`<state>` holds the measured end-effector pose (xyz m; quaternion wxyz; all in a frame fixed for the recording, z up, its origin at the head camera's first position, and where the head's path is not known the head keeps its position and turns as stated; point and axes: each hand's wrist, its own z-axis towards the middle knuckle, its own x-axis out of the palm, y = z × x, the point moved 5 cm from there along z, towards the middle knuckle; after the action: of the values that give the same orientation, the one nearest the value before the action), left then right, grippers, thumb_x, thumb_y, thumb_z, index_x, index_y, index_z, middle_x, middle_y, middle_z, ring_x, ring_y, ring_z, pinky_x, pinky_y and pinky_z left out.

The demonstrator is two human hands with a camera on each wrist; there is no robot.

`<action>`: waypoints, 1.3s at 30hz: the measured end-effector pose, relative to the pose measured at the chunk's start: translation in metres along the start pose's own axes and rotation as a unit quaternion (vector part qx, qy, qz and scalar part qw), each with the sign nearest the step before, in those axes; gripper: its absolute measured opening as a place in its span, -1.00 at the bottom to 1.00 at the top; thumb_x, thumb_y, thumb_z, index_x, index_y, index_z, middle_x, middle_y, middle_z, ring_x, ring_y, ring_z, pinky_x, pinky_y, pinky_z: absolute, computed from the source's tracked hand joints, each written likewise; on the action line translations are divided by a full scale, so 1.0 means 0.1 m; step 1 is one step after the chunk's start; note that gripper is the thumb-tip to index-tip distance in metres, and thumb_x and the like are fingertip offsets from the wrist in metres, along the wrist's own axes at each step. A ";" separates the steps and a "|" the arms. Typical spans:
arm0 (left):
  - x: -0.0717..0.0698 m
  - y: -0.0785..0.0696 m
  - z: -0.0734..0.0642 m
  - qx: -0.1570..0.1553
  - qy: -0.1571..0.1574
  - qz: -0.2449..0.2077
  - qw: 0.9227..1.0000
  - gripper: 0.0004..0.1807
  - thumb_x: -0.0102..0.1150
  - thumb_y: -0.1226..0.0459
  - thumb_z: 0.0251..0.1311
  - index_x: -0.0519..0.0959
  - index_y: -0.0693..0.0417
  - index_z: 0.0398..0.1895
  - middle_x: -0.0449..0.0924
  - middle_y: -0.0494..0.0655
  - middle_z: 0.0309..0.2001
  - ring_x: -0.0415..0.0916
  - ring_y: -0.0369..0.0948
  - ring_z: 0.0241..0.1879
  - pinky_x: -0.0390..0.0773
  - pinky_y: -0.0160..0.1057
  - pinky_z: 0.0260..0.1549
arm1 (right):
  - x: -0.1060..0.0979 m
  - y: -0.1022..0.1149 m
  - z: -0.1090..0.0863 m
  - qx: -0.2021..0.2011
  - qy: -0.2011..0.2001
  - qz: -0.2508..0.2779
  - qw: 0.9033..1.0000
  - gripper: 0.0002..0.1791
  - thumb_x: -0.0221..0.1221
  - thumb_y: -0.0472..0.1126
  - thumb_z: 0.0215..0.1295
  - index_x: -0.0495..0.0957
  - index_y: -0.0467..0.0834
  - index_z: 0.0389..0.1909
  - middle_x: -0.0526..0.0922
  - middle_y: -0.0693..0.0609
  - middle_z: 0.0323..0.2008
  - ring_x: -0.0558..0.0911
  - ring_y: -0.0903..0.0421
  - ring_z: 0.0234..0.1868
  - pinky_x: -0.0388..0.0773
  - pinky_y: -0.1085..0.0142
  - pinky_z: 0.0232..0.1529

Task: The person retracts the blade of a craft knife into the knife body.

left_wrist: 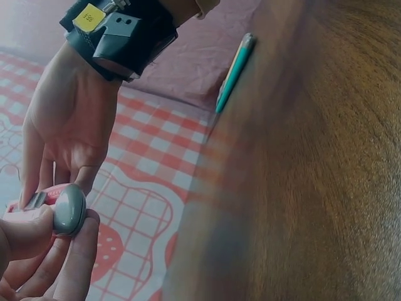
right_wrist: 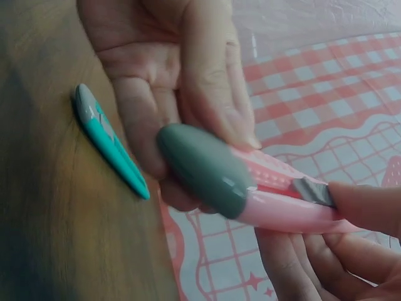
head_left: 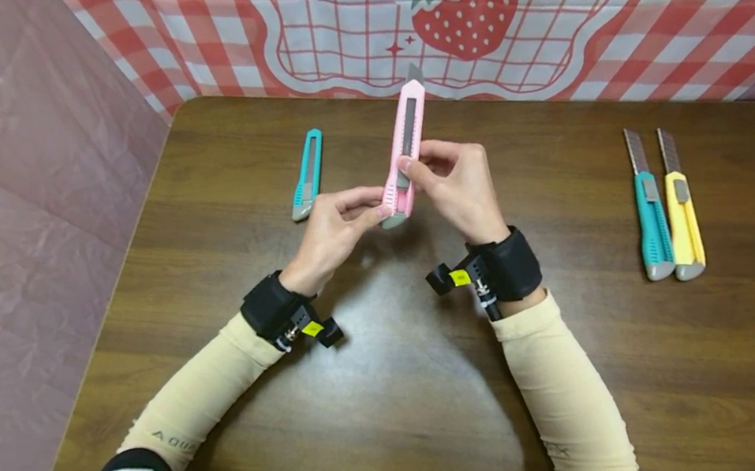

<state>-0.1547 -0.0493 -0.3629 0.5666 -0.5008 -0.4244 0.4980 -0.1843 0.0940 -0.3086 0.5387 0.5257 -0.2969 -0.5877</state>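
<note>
A pink box cutter [head_left: 410,116] is held up over the table, pointing away from me, with a short piece of blade [head_left: 415,73] out at its tip. Near its base my left hand [head_left: 329,233] pinches it between thumb and fingers, beside the grey end cap [right_wrist: 203,170]. My right hand [head_left: 467,192] grips the middle of the body from the other side. The right thumb [right_wrist: 366,204] lies against the metal slider [right_wrist: 313,191], and fingers support the cutter underneath. In the left wrist view, the end cap [left_wrist: 69,210] faces the camera.
A teal box cutter [head_left: 302,178] lies left of my hands, its blade not visible. At the right, another teal box cutter [head_left: 653,224] and a yellow one [head_left: 686,220] lie side by side, blades extended. A checked strawberry cloth [head_left: 345,48] borders the wooden table [head_left: 397,413] at the back.
</note>
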 end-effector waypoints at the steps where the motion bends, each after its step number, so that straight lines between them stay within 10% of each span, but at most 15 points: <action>1: 0.00 0.00 0.00 0.001 0.001 0.000 1.000 -0.76 0.17 0.49 0.12 0.55 0.44 -0.12 0.61 0.31 -0.20 0.59 -0.09 -0.27 0.62 0.04 -0.20 | 0.00 0.00 0.00 0.002 0.000 0.004 1.000 -0.84 0.18 -0.42 0.17 0.58 -0.44 -0.26 0.64 -0.30 -0.37 0.60 0.00 -0.43 0.53 0.52 -0.49; 15: -0.02 0.00 0.00 0.000 -0.006 -0.002 1.000 -0.74 0.18 0.47 0.13 0.55 0.41 -0.10 0.62 0.29 -0.18 0.59 -0.09 -0.25 0.61 0.06 -0.18 | 0.02 -0.15 0.05 0.010 0.018 0.043 0.999 -0.81 0.19 -0.36 0.19 0.56 -0.43 -0.25 0.63 -0.25 -0.36 0.63 0.02 -0.41 0.67 0.30 -0.41; 25: 0.01 0.00 0.00 -0.005 0.021 0.006 1.000 -0.73 0.12 0.51 0.16 0.52 0.42 -0.06 0.59 0.30 -0.13 0.57 -0.11 -0.19 0.61 -0.28 -0.20 | 0.01 -0.37 0.08 0.011 0.038 0.008 0.999 -0.80 0.19 -0.17 0.24 0.61 -0.27 -0.36 0.65 -0.12 -0.53 0.60 0.04 -0.60 0.62 0.37 -0.65; 39: -0.02 0.01 0.00 -0.014 -0.004 -0.004 1.000 -0.75 0.20 0.49 0.10 0.57 0.42 -0.13 0.61 0.29 -0.19 0.59 -0.10 -0.28 0.66 -0.23 -0.27 | 0.01 0.01 -0.01 0.004 0.009 -0.034 0.999 -0.83 0.16 -0.35 0.23 0.58 -0.43 -0.41 0.63 -0.30 -0.49 0.59 -0.03 -0.54 0.50 0.52 -0.61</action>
<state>-0.1548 -0.0510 -0.3634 0.5601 -0.5048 -0.4356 0.4917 -0.1833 0.0928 -0.3079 0.5194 0.5427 -0.2762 -0.5994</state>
